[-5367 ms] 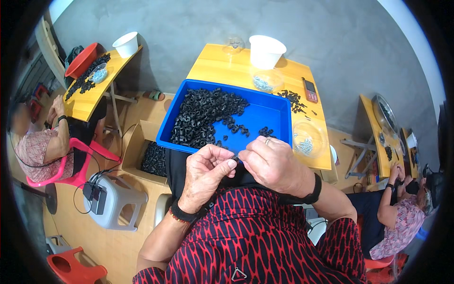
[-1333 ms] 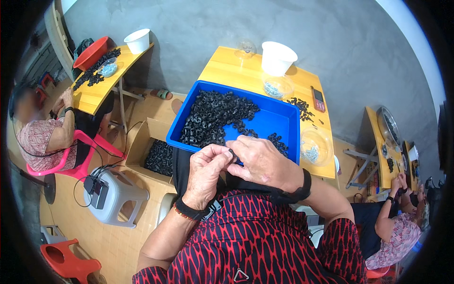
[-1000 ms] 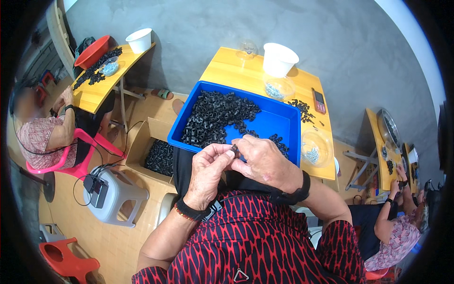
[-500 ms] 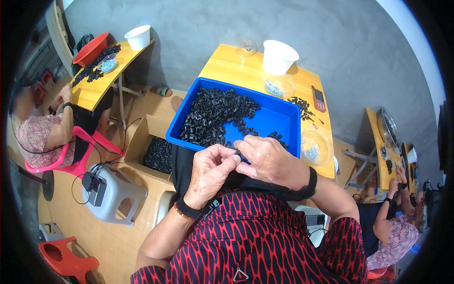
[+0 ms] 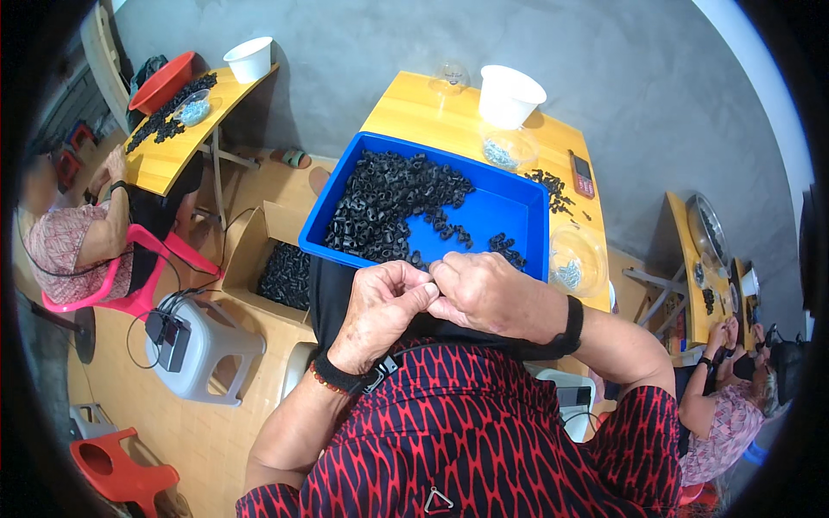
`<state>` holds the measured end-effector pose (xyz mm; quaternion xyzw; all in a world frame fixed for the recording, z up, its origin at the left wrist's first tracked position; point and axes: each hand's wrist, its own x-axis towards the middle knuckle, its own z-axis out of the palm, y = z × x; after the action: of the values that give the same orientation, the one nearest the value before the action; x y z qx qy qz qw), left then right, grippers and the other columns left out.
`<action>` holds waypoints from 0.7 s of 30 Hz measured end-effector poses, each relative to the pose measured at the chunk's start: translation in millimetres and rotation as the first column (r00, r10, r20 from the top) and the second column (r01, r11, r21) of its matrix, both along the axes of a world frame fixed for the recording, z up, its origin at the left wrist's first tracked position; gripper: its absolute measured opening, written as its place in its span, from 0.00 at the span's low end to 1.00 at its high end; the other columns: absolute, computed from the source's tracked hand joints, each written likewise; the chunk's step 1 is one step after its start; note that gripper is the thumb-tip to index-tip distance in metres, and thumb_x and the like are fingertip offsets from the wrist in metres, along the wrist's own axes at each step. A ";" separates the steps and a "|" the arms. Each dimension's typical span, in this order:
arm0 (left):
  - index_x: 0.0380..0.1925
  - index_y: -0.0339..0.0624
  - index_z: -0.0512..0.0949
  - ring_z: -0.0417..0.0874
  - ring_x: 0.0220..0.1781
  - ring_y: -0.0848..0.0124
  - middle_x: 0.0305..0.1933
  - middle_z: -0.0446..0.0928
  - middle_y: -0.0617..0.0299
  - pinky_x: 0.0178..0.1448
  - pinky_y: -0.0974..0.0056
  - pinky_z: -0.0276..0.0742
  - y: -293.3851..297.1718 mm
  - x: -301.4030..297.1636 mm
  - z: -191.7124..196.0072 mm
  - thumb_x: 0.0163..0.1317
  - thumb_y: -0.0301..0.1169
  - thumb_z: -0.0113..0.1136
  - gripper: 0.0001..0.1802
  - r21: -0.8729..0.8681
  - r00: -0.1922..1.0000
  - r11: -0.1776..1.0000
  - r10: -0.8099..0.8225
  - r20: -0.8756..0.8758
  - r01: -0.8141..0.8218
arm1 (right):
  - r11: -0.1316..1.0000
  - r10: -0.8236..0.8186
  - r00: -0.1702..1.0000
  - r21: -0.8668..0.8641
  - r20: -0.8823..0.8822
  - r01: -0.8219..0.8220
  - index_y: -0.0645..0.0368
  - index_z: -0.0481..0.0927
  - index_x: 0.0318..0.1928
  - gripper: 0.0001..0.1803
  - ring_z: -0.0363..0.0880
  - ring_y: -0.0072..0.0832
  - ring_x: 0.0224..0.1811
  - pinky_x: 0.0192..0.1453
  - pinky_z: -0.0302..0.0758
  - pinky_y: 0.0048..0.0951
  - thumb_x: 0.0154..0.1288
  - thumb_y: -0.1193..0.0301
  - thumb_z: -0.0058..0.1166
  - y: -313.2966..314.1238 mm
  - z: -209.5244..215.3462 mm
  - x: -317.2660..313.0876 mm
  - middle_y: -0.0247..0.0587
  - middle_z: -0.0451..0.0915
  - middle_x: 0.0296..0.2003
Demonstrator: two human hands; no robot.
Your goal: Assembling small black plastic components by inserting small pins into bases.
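Text, numbers, signs — none readable

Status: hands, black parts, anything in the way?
Left hand and right hand pinched, meeting by near rim of blue tray. Black parts heaped mostly on tray's left side. Hands block view of anything held.

1 head cam, L of fisheye pair: above tray's (image 5: 505, 203) near side, facing down + fwd. Tray close, approx mid-frame; wall (image 5: 371, 43) beyond tray. V. wide FOV.
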<state>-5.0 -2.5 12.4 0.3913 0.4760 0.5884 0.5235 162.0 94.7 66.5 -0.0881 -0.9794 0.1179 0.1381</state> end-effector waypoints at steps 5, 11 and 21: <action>0.34 0.35 0.81 0.81 0.35 0.78 0.34 0.83 0.62 0.43 0.72 0.77 -0.4 1.4 3.4 0.63 0.21 0.65 0.02 0.004 0.985 1.000 -0.029 0.169 0.028 | 0.996 0.007 0.996 -0.087 -0.093 -0.015 0.63 0.74 0.36 0.13 0.79 0.47 0.30 0.34 0.76 0.43 0.59 0.70 0.64 4.9 -9.2 -1.2 0.48 0.75 0.28; 0.34 0.36 0.81 0.81 0.35 0.79 0.33 0.83 0.63 0.44 0.72 0.77 0.7 0.3 -0.2 0.63 0.21 0.66 0.02 0.055 0.994 0.998 -0.009 0.111 0.003 | 0.968 -0.018 0.987 -0.248 -0.162 -0.023 0.65 0.77 0.36 0.13 0.80 0.48 0.31 0.33 0.77 0.42 0.57 0.71 0.67 8.1 -9.7 -3.3 0.49 0.78 0.27; 0.33 0.36 0.81 0.81 0.36 0.79 0.33 0.83 0.64 0.44 0.71 0.77 -0.2 4.7 1.2 0.62 0.19 0.63 0.02 0.038 0.997 0.999 0.022 0.074 -0.025 | 0.994 -0.045 0.999 -0.097 -0.030 0.042 0.67 0.76 0.48 0.21 0.80 0.48 0.35 0.37 0.78 0.42 0.59 0.67 0.67 2.7 2.2 2.6 0.50 0.77 0.33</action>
<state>-0.3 -2.7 13.7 0.3738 0.4495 0.6179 0.5258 164.6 97.4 68.7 -0.1142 -0.9681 0.1634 0.1518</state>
